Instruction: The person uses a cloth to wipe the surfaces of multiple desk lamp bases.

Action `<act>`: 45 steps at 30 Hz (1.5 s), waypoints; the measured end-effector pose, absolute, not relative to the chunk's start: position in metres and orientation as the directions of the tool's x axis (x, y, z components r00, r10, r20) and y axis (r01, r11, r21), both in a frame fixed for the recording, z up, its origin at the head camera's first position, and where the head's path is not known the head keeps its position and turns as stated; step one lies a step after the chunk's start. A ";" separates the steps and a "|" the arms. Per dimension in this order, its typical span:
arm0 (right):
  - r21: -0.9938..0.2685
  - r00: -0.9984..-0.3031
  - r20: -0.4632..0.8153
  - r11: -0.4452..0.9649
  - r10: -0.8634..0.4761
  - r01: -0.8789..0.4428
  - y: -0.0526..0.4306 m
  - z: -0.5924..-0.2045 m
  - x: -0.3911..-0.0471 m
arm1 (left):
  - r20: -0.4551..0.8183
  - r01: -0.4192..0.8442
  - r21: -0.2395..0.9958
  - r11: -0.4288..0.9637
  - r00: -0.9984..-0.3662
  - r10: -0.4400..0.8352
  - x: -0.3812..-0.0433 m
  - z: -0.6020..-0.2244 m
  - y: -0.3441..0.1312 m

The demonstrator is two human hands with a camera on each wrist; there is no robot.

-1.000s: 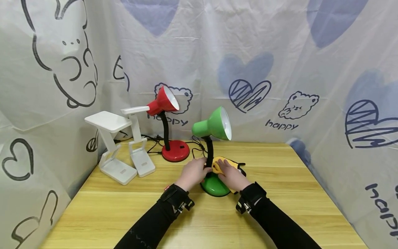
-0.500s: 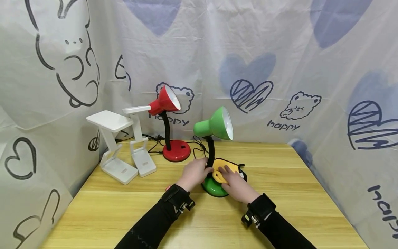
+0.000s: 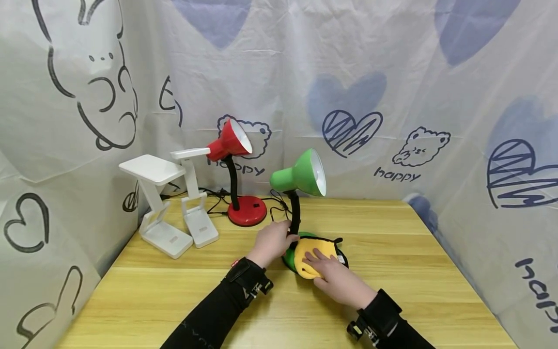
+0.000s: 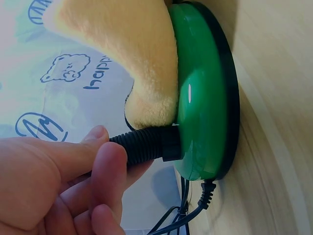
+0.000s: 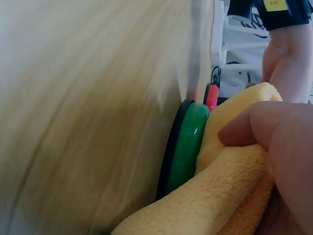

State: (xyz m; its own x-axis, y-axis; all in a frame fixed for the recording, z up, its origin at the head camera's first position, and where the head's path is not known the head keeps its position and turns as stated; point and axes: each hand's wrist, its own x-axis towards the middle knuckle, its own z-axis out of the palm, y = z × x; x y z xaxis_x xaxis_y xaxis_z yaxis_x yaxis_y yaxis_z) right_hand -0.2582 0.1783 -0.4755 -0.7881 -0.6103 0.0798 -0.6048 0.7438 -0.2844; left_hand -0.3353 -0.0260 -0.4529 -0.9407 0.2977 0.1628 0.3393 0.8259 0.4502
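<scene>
A green desk lamp (image 3: 298, 177) with a black flexible neck (image 4: 144, 145) stands on the wooden table. My left hand (image 3: 271, 241) grips the neck low down, just above the base; the thumb and a finger pinch it in the left wrist view. Over the round green base (image 4: 201, 103) lies a fuzzy yellow cleaning cloth (image 3: 302, 264) with black edging and a small white tag. My right hand (image 3: 343, 281) presses the cloth down with its fingers spread, and in the right wrist view its thumb pushes into a fold. Much of the base is hidden under the cloth.
Behind to the left stands a red desk lamp (image 3: 246, 212). Two white folding lamps (image 3: 152, 169) are further left. Black cords (image 3: 279, 206) trail along the back of the table. A printed curtain (image 3: 348, 39) hangs behind and at both sides.
My right hand has slid the cloth over the base, from beside the neck towards the front, and the cloth has spread flatter. The left hand keeps its grip on the neck.
</scene>
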 end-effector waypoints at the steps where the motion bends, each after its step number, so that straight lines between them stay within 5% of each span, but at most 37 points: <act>1: -0.284 -0.789 0.083 0.745 -0.609 -0.604 0.178 -0.476 -0.258 | 0.166 0.340 0.442 0.830 -0.940 0.297 -0.335 -0.453 -0.026; 25: -0.325 -0.796 0.191 0.728 -0.574 -0.604 0.183 -0.484 -0.322 | 0.175 0.344 0.445 0.827 -0.939 0.297 -0.335 -0.454 -0.024; 45: -0.232 -0.790 0.152 0.756 -0.594 -0.612 0.177 -0.484 -0.270 | 0.207 0.341 0.387 0.856 -0.937 0.280 -0.336 -0.458 -0.025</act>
State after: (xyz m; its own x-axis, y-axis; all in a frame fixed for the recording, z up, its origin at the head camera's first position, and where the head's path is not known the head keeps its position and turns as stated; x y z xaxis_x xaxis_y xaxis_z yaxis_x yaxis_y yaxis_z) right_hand -0.2704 0.1766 -0.4837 -0.7902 -0.5937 0.1521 -0.6125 0.7556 -0.2322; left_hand -0.3362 -0.0255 -0.4575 -0.9375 0.2800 0.2067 0.3412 0.8564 0.3875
